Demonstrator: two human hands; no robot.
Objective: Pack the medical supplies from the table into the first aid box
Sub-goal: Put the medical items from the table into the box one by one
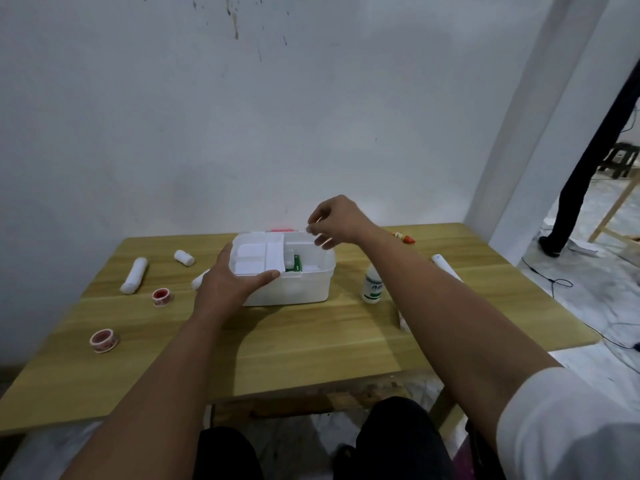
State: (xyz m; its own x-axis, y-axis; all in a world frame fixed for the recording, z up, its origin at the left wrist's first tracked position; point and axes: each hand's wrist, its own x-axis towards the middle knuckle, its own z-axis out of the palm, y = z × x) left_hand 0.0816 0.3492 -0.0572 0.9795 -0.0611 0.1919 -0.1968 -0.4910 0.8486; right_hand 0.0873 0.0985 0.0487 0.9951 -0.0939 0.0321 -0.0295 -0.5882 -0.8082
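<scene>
Your left grip [230, 277] lies flat and spread on the near left corner of the first aid box [298, 287], steadying it with nothing clamped; your right grip [332, 220] pinches together over the far rim, seemingly on a thin white edge, though what it holds is unclear. The box sits mid-tabletop, its divided tray [258, 254] slid left, a green packet [296, 264] showing inside. Packing looks barely begun: on the tabletop [311, 344] remain the long bandage roll [134, 275], the white bottle [372, 284], two red tape rolls [104, 340], a short bandage roll [184, 258] and a small red-tipped item [404, 237]. Behind stands a stained white wall [242, 116]; cables trail over the floor on the right.
</scene>
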